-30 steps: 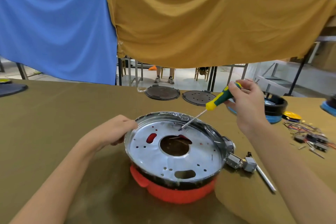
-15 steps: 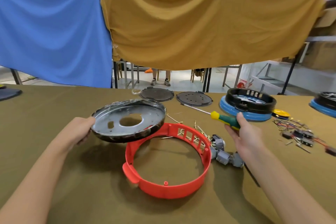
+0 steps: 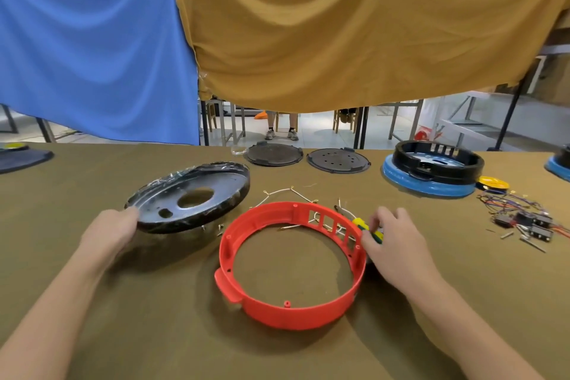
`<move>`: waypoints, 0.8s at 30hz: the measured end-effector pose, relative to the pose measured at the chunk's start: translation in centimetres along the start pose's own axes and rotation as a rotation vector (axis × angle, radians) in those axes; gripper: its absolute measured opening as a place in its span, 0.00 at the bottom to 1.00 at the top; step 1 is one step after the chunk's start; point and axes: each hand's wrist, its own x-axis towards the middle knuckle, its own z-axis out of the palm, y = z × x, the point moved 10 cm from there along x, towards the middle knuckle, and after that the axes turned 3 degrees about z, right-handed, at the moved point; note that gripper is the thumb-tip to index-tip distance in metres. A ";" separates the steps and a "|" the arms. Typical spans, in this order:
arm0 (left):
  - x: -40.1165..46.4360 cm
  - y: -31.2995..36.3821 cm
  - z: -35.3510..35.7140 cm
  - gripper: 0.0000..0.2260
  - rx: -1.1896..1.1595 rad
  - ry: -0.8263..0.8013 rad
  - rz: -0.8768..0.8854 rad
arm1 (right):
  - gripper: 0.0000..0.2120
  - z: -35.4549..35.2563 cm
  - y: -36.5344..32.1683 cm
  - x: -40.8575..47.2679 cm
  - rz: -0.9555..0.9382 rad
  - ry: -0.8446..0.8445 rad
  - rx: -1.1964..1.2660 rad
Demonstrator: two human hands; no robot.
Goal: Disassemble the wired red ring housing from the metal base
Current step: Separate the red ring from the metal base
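The red ring housing (image 3: 296, 315) lies flat on the brown table, open in the middle, with white wires (image 3: 291, 191) trailing from its slotted far side. The dark metal base (image 3: 191, 197) is off the ring, up and to the left of it, tilted above the table. My left hand (image 3: 108, 234) grips the base by its near left edge. My right hand (image 3: 394, 244) is down at the ring's right rim, fingers curled over the yellow-green screwdriver (image 3: 367, 228), most of which is hidden under the hand.
Two dark round plates (image 3: 273, 154) (image 3: 337, 160) lie at the table's far edge. A black ring on a blue base (image 3: 431, 170) stands at the back right, beside a yellow disc (image 3: 493, 183). Loose wires and switch parts (image 3: 524, 219) are scattered on the right. Blue and mustard cloths hang behind.
The metal base came off the red ring and moved left, now tilted more. My right hand dropped with the screwdriver to the ring's right rim.
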 end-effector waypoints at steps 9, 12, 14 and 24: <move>-1.6 -0.4 -0.2 0.17 0.303 0.005 0.003 | 0.13 -1.3 -5.0 -2.1 -0.334 -0.080 0.238; -1.7 -0.7 0.1 0.17 0.295 -0.037 -0.012 | 0.23 2.2 -7.9 -5.2 -0.567 -0.499 0.221; -1.8 -0.8 0.0 0.17 0.297 -0.052 -0.025 | 0.25 3.3 -8.1 -6.1 -0.615 -0.616 0.164; -2.6 -0.6 -0.5 0.24 0.406 -0.017 -0.091 | 0.24 1.9 -8.8 -6.1 -0.734 -0.480 0.089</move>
